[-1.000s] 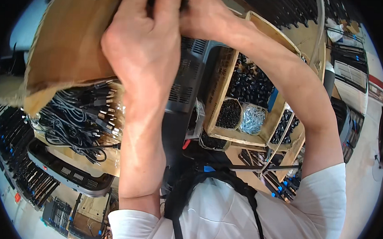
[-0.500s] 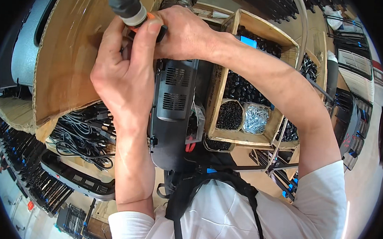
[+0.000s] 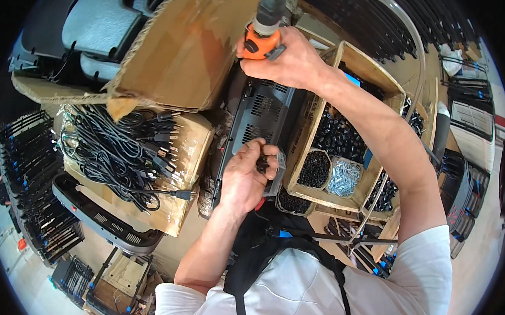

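My right hand [image 3: 293,58] grips a cordless drill [image 3: 262,44] with an orange body and a dark chuck pointing away from me. Below it, my left hand [image 3: 250,177] has its fingers curled round a small bunch of dark screws [image 3: 262,164], partly hidden by the fingers. Both hands are over a long black plastic housing [image 3: 264,114] with slotted vents. The left hand covers the housing's near part, close to a clear plastic bag [image 3: 277,175].
To the right stands a wooden crate [image 3: 299,189] holding black parts, black screws [image 3: 314,168] and silver screws [image 3: 343,178]. At left, coiled black power cords [image 3: 126,152] lie on cardboard under a large open carton [image 3: 172,52]. A curved metal tube [image 3: 419,46] arches beyond the crate.
My hands have parted. The right hand has carried the drill to the right; the left has let go of it and come down toward me over the housing. The view has shifted left.
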### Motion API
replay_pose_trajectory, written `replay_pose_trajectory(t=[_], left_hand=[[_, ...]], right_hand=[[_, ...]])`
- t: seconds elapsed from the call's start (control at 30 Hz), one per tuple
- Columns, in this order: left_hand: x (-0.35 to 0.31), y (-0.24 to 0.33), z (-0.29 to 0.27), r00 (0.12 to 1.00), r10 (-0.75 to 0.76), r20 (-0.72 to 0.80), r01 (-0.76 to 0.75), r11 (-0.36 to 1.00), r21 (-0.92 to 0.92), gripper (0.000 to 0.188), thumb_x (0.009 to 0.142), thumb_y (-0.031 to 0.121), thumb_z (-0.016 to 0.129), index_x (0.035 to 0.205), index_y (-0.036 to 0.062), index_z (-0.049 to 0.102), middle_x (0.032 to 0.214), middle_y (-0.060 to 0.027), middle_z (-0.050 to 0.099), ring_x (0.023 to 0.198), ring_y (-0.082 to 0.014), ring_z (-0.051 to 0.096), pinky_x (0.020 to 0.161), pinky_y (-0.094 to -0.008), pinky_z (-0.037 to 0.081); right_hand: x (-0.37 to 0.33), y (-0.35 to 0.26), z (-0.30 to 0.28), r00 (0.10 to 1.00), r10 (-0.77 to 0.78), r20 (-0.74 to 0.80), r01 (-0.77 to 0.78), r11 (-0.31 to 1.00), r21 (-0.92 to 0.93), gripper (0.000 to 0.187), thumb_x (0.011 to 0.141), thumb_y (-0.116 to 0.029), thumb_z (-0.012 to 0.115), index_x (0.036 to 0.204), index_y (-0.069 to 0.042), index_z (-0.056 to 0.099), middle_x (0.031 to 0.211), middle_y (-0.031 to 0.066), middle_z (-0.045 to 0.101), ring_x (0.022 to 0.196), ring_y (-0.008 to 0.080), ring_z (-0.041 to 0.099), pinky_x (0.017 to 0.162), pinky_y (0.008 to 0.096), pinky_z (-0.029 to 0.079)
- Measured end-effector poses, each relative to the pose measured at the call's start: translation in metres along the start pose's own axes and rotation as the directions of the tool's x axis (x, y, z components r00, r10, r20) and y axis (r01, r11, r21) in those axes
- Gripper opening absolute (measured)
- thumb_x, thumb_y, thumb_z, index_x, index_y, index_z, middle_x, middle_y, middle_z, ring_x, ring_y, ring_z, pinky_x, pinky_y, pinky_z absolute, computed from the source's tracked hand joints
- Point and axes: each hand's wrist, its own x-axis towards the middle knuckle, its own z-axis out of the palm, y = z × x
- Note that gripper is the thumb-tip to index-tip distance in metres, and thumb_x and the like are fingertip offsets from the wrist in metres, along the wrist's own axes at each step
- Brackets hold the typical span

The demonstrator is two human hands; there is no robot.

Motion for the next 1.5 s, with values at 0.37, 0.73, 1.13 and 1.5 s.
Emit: replay_pose_trajectory(t=[0.37, 0.73, 1.13, 1.5], left_hand=[[0.014, -0.012, 0.006, 0.997, -0.061, 0.046, 0.055, 0.99, 0.127, 0.025, 0.108, 0.033, 0.065, 0.108, 0.0076, 0.067, 0.088, -0.0015, 0.067, 0.077, -0.0164, 0.063, 0.068, -0.0293, 0.046], [0.052, -0.009, 0.024, 0.997, 0.049, 0.062, -0.058, 0.985, 0.16, 0.018, 0.11, 0.022, 0.062, 0.119, 0.0062, 0.067, 0.099, -0.004, 0.07, 0.086, -0.0153, 0.068, 0.079, -0.0302, 0.057], [0.087, -0.014, 0.074, 0.984, -0.062, 0.166, 0.006, 0.948, 0.318, 0.022, 0.113, 0.023, 0.054, 0.121, 0.0039, 0.062, 0.106, -0.0102, 0.074, 0.089, -0.0181, 0.071, 0.08, -0.0319, 0.059], [0.15, -0.038, 0.115, 0.986, -0.132, 0.105, 0.159, 0.935, -0.317, 0.025, 0.113, 0.036, 0.053, 0.103, 0.0132, 0.057, 0.079, 0.0018, 0.051, 0.07, -0.0147, 0.047, 0.066, -0.0287, 0.043]], right_hand=[[-0.007, -0.018, -0.005, 0.997, 0.041, 0.068, -0.045, 0.997, 0.056, 0.022, 0.083, -0.013, 0.081, 0.101, -0.005, 0.072, 0.098, 0.0006, 0.072, 0.092, 0.0132, 0.066, 0.09, 0.0322, 0.055], [-0.011, -0.029, -0.016, 0.997, -0.072, -0.002, 0.071, 0.981, 0.183, 0.038, 0.084, -0.011, 0.082, 0.12, -0.005, 0.07, 0.108, 0.0046, 0.075, 0.1, 0.014, 0.07, 0.091, 0.0316, 0.058], [-0.097, -0.049, -0.111, 0.944, 0.171, -0.282, -0.033, 0.901, 0.433, 0.049, 0.088, -0.015, 0.085, 0.129, 0.0, 0.063, 0.115, 0.0146, 0.076, 0.109, 0.0193, 0.072, 0.1, 0.0368, 0.058], [-0.108, -0.013, -0.125, 0.954, 0.193, -0.229, -0.082, 0.904, 0.42, 0.044, 0.089, -0.008, 0.081, 0.128, -0.002, 0.06, 0.119, 0.0133, 0.074, 0.115, 0.0199, 0.07, 0.103, 0.0377, 0.056]])
